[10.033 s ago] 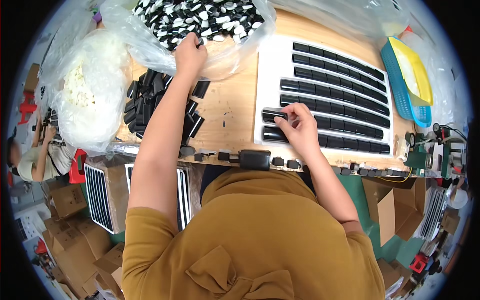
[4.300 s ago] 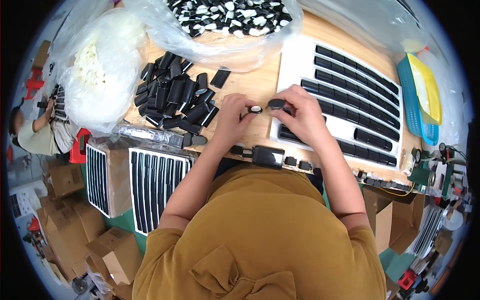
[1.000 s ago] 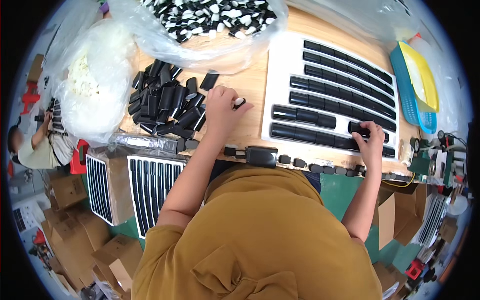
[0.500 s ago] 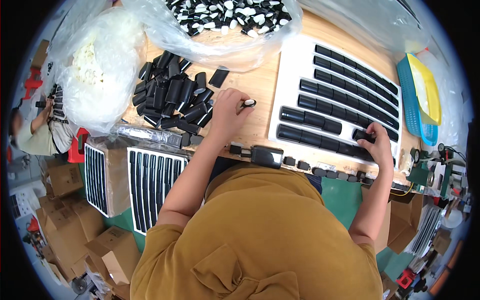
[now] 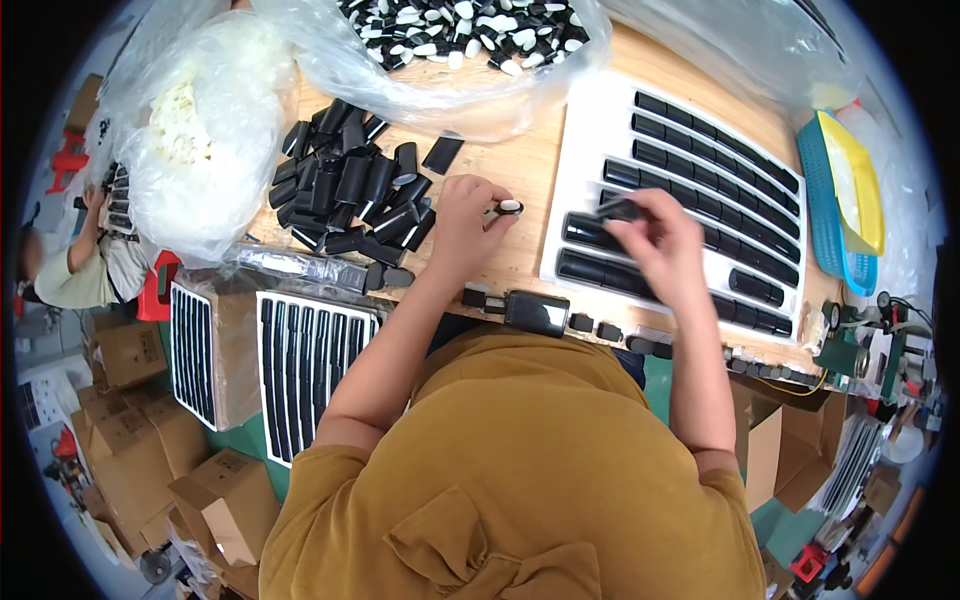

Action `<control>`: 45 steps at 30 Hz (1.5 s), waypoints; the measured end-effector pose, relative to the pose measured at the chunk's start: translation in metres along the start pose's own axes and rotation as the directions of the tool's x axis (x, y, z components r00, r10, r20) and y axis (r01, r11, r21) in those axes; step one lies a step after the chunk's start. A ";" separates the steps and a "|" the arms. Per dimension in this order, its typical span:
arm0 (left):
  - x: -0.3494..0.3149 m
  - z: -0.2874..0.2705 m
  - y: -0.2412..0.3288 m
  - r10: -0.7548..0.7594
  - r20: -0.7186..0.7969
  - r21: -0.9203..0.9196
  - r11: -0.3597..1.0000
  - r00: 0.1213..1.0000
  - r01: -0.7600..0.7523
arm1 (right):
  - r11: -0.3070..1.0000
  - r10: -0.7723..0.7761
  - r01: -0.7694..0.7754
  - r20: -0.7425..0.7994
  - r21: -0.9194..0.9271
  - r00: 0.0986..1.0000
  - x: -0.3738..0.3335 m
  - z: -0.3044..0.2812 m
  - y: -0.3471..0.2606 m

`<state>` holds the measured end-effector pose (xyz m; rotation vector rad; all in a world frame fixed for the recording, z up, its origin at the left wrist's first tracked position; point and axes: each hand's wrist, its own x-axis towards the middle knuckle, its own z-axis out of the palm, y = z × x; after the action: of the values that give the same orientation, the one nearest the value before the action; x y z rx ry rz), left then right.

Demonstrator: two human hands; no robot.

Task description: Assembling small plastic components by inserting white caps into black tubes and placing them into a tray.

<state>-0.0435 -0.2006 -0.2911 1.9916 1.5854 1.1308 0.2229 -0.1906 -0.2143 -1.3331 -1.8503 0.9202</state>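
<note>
My left hand (image 5: pixel 468 228) is closed in a pinch on a small black cap (image 5: pixel 509 208) with a white oval end, beside the heap of black pieces. My right hand (image 5: pixel 660 245) is over the left part of the white board (image 5: pixel 556 255). A short dark tube-like piece (image 5: pixel 620 209) is between its thumb and fingers, blurred by motion. Glossy black tube-like pieces (image 5: pixel 715 188) lie in several long rows on the board. One short length (image 5: pixel 756 287) rests apart near the board's right end. My right hand hides part of the nearer rows.
A heap of loose black pieces (image 5: pixel 350 185) lies left of my left hand. Behind it, a clear plastic bag (image 5: pixel 450 110) holds black-and-white parts. Another bag (image 5: pixel 205 150) holds pale bits. A blue basket (image 5: pixel 822 200) stands at right. Small black items line the table's front edge.
My right hand has moved left along the board from its right end, with a dark piece in its fingers. The short length at right now lies uncovered. My left hand has barely moved.
</note>
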 end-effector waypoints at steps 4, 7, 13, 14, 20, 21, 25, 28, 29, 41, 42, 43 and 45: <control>-0.004 0.003 -0.004 -0.011 0.014 -0.032 0.999 1.000 0.011 | 0.971 -0.238 0.238 0.064 0.001 0.969 0.028 0.049 -0.023; -0.005 0.007 -0.005 0.025 -0.067 -0.052 0.998 0.997 -0.029 | 0.960 -0.270 0.277 0.155 -0.025 0.950 0.039 0.067 -0.027; -0.008 0.006 -0.009 0.028 -0.040 -0.012 1.000 0.999 -0.029 | 0.942 -0.259 0.296 0.214 -0.161 0.942 0.043 0.092 -0.004; -0.009 0.005 -0.009 0.025 -0.043 -0.011 1.000 0.999 -0.025 | 0.942 -0.258 0.295 0.217 -0.160 0.941 0.043 0.092 -0.006; 0.005 -0.028 0.014 -0.107 0.062 -0.280 0.953 0.992 0.120 | 0.884 -0.317 0.377 0.237 -0.277 0.918 0.044 0.090 -0.014; 0.009 -0.034 0.016 -0.129 0.075 -0.415 0.897 0.989 0.149 | 0.875 -0.327 0.390 0.242 -0.287 0.913 0.046 0.089 -0.015; 0.008 -0.024 0.005 -0.085 0.060 -0.375 0.921 0.995 0.101 | 0.839 -0.363 0.438 0.267 -0.324 0.893 0.052 0.091 -0.012; 0.007 -0.020 0.002 -0.102 -0.028 -0.330 0.940 0.994 0.087 | 0.816 -0.416 0.481 0.253 -0.321 0.874 0.057 0.092 -0.015; 0.011 -0.020 0.000 -0.098 -0.024 -0.331 0.940 0.995 0.085 | 0.816 -0.414 0.478 0.249 -0.324 0.876 0.061 0.091 -0.012; 0.096 -0.050 0.001 0.033 0.019 -0.142 0.989 0.999 -0.030 | 0.899 -0.383 0.377 0.016 -0.223 0.923 0.037 0.068 -0.008; 0.116 -0.045 -0.007 0.031 -0.065 -0.109 0.993 0.997 -0.038 | 0.966 -0.235 0.219 -0.116 -0.136 0.965 0.029 0.053 -0.011; 0.136 -0.039 -0.017 0.107 -0.090 -0.021 0.994 0.990 -0.109 | 0.998 -0.067 0.062 -0.238 -0.027 0.969 0.021 0.038 -0.009; 0.170 -0.022 -0.046 0.284 -0.052 0.140 0.951 0.957 -0.275 | 0.982 0.090 -0.009 -0.432 0.188 0.897 0.007 0.012 0.006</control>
<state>-0.0807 -0.0328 -0.2476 2.3464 1.4782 1.2400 0.2145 -0.1839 -0.2250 -1.3477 -1.3590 0.7187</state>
